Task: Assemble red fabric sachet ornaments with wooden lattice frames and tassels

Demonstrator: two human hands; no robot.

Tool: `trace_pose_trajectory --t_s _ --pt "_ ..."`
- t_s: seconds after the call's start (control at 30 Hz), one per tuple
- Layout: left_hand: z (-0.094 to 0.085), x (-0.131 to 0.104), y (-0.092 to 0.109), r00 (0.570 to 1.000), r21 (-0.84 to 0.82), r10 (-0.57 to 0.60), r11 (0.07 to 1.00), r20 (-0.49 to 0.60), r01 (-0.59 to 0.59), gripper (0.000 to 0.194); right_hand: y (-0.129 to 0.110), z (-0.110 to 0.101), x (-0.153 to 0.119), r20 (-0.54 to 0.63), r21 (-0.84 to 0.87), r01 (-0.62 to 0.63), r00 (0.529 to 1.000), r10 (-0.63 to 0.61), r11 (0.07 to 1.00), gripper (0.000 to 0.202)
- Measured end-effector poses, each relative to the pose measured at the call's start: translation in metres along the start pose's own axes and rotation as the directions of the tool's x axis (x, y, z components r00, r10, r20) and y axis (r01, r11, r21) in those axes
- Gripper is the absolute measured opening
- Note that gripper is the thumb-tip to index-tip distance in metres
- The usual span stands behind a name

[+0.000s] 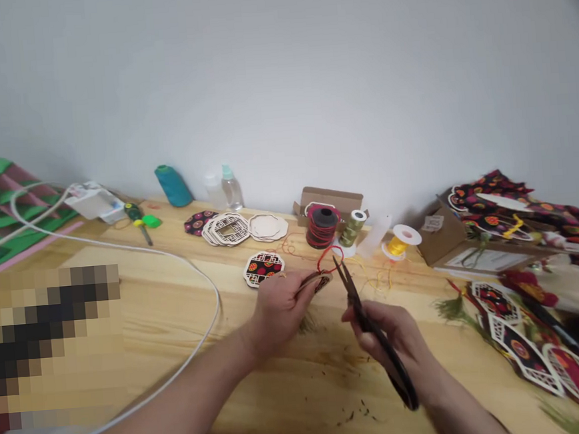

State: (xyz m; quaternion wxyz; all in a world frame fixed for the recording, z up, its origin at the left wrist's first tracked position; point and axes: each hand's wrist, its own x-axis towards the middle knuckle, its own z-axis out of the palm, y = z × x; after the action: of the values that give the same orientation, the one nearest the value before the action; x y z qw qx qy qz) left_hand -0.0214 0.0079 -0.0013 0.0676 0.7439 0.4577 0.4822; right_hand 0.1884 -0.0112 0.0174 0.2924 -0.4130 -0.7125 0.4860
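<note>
My left hand (279,305) is closed on a small lattice ornament (322,281), seen nearly edge-on. A red cord loop (323,251) sticks up from its far end, and a green tassel (306,322) hangs below the hand. In my right hand (401,332) is a pair of black-handled scissors (360,312), with the blades pointing up and away, close to the red loop. Whether the blades touch the cord I cannot tell. Just beyond my left hand lies a square lattice piece with patterned fabric (262,267).
Behind are pale wooden frames (227,228), a dark red cord spool (322,228), a green spool (353,229) and a yellow spool (399,242). A cardboard box (441,235) and finished ornaments (523,352) are at right. A white cable (209,283) crosses the table (155,288).
</note>
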Motion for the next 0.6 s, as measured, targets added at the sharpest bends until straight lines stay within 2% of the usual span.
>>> trace_pose_trajectory --t_s 0.1,0.2,0.37,0.5,0.6 --pt "0.002 0.001 -0.003 0.980 0.187 0.185 0.968 -0.077 -0.168 0.017 0.003 0.009 -0.001 0.058 -0.006 -0.052 0.997 0.052 0.999 0.039" --pt "0.005 0.000 -0.007 0.954 0.307 0.285 0.920 -0.094 -0.245 0.014 -0.004 0.013 -0.002 0.109 0.030 -0.155 0.982 0.151 0.987 0.040" --pt "0.006 -0.002 -0.009 0.947 0.385 0.317 0.882 -0.058 -0.272 0.014 -0.011 0.019 -0.004 0.065 0.024 -0.271 0.961 0.269 0.962 0.043" --pt "0.006 -0.004 -0.011 0.945 0.380 0.327 0.876 -0.014 -0.297 0.015 -0.013 0.022 -0.005 0.072 0.012 -0.263 0.962 0.262 0.965 0.042" --pt "0.006 -0.004 -0.011 0.945 0.378 0.326 0.878 -0.022 -0.294 0.017 -0.014 0.021 -0.006 0.074 -0.027 -0.228 0.971 0.229 0.973 0.040"
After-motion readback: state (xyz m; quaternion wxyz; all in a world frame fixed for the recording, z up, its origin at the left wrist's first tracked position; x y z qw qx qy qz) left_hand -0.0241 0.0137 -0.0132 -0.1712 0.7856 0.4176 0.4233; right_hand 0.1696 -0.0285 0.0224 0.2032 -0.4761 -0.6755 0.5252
